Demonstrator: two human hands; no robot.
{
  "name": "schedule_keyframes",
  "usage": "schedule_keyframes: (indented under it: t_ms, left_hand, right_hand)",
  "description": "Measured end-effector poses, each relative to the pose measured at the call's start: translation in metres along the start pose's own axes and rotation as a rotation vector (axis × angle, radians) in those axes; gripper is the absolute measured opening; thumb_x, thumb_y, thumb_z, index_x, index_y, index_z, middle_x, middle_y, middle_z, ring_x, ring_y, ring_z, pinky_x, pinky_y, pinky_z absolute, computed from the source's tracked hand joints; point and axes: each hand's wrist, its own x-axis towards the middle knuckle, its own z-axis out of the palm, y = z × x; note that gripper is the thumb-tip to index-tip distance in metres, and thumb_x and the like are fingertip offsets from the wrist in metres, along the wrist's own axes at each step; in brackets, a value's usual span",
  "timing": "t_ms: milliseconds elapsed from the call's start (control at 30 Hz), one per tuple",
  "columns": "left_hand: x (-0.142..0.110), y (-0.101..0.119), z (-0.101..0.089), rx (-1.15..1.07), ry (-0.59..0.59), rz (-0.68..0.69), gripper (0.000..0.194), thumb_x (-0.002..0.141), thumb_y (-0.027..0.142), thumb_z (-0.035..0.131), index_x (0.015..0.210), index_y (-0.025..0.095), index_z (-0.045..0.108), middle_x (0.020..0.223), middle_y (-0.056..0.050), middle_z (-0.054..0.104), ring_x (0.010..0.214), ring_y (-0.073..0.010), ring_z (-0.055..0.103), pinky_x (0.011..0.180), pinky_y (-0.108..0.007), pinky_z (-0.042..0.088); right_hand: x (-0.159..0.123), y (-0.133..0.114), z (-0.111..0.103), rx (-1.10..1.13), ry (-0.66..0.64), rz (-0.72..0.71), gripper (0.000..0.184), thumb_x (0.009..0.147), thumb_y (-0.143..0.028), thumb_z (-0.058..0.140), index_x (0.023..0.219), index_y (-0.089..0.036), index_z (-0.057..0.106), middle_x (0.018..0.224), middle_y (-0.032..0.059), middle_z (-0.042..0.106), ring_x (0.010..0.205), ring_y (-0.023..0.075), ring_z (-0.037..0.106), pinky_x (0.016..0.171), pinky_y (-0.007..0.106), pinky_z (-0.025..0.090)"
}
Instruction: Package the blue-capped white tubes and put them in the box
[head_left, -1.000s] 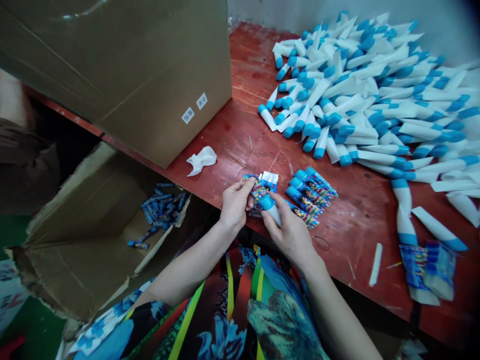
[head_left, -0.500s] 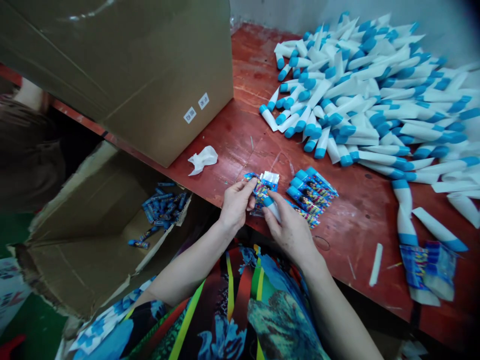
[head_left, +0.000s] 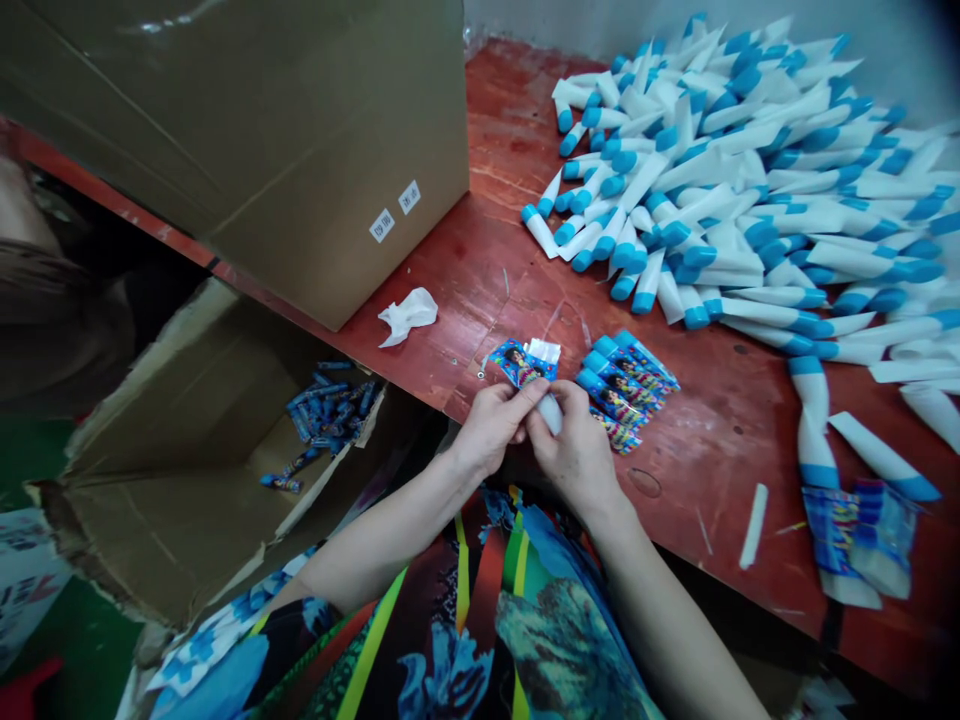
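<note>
My left hand and my right hand meet at the near edge of a red table. My right hand grips a white tube, its cap now hidden. My left hand pinches a blue printed wrapper that covers the tube's far end. Just right of my hands lies a small row of wrapped tubes. A big heap of bare white tubes with blue caps fills the far right of the table.
A large closed cardboard box stands on the table's left part. Below the edge, an open carton holds several wrapped tubes. A crumpled white scrap lies by the box. More wrappers lie at the near right.
My hands have drawn closer together and nearer to me. The tube's blue cap, visible before, has gone into the wrapper. The view shifted slightly.
</note>
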Motion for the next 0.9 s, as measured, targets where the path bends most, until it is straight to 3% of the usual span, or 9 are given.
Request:
schedule_keyframes:
  t_ms: [67,167,267,433,533,633,900]
  left_hand:
    - [0.001,0.002,-0.003,-0.013,-0.006,0.005,0.059,0.072,0.068,0.083,0.061,0.017,0.054,0.046,0.005,0.046,0.039,-0.0042,0.037,0.042,-0.023,0.021]
    - [0.001,0.004,-0.003,-0.041,-0.013,0.018,0.062,0.075,0.070,0.079,0.058,0.019,0.049,0.041,0.006,0.040,0.038,-0.0041,0.033,0.043,-0.024,0.020]
    - [-0.007,-0.002,0.003,-0.019,-0.053,0.008,0.057,0.069,0.066,0.086,0.066,0.016,0.057,0.046,0.005,0.047,0.039,-0.0040,0.036,0.043,-0.024,0.020]
    - [-0.013,-0.003,0.010,0.008,-0.073,0.006,0.052,0.070,0.059,0.088,0.082,0.015,0.063,0.058,0.003,0.056,0.041,-0.0038,0.039,0.042,-0.023,0.022]
    - [-0.006,0.003,0.005,-0.036,-0.050,0.031,0.049,0.072,0.056,0.088,0.087,0.017,0.062,0.055,0.006,0.052,0.039,-0.0044,0.039,0.041,-0.023,0.019]
    - [-0.002,0.003,0.000,-0.078,-0.105,0.007,0.047,0.074,0.055,0.087,0.084,0.017,0.061,0.052,0.005,0.052,0.039,-0.0042,0.039,0.042,-0.022,0.019]
    - [-0.009,-0.006,0.005,-0.179,-0.210,-0.074,0.048,0.074,0.056,0.087,0.078,0.018,0.058,0.044,0.006,0.047,0.039,-0.0095,0.045,0.043,-0.024,0.033]
  right_hand:
    - [-0.001,0.003,-0.005,0.176,-0.065,0.002,0.046,0.091,-0.053,0.064,0.125,-0.023,0.058,0.107,0.0104,0.075,0.091,0.0287,0.073,0.076,0.041,0.057]
    - [-0.006,0.011,-0.012,0.501,-0.267,0.072,0.047,0.094,-0.055,0.063,0.128,-0.024,0.054,0.088,0.0019,0.072,0.078,0.0215,0.070,0.067,0.033,0.055]
    - [-0.010,0.017,-0.013,0.703,-0.282,0.168,0.047,0.094,-0.054,0.065,0.129,-0.026,0.051,0.083,-0.0013,0.070,0.068,0.0179,0.067,0.061,0.030,0.053]
    - [-0.012,0.015,-0.019,0.662,-0.246,0.186,0.051,0.092,-0.052,0.069,0.133,-0.027,0.052,0.081,-0.0018,0.067,0.065,0.0181,0.064,0.060,0.033,0.054]
    - [-0.016,0.016,-0.029,0.670,-0.330,0.211,0.058,0.090,-0.052,0.071,0.140,-0.027,0.054,0.086,-0.0007,0.068,0.063,0.0174,0.062,0.059,0.034,0.055]
    - [-0.020,0.023,-0.032,0.753,-0.389,0.218,0.063,0.089,-0.050,0.073,0.145,-0.029,0.053,0.091,0.0005,0.072,0.066,0.0191,0.067,0.067,0.039,0.060]
    - [-0.014,0.031,-0.015,0.789,-0.316,0.266,0.049,0.080,-0.054,0.082,0.113,-0.030,0.055,0.072,-0.0028,0.074,0.053,0.0239,0.070,0.054,0.042,0.061]
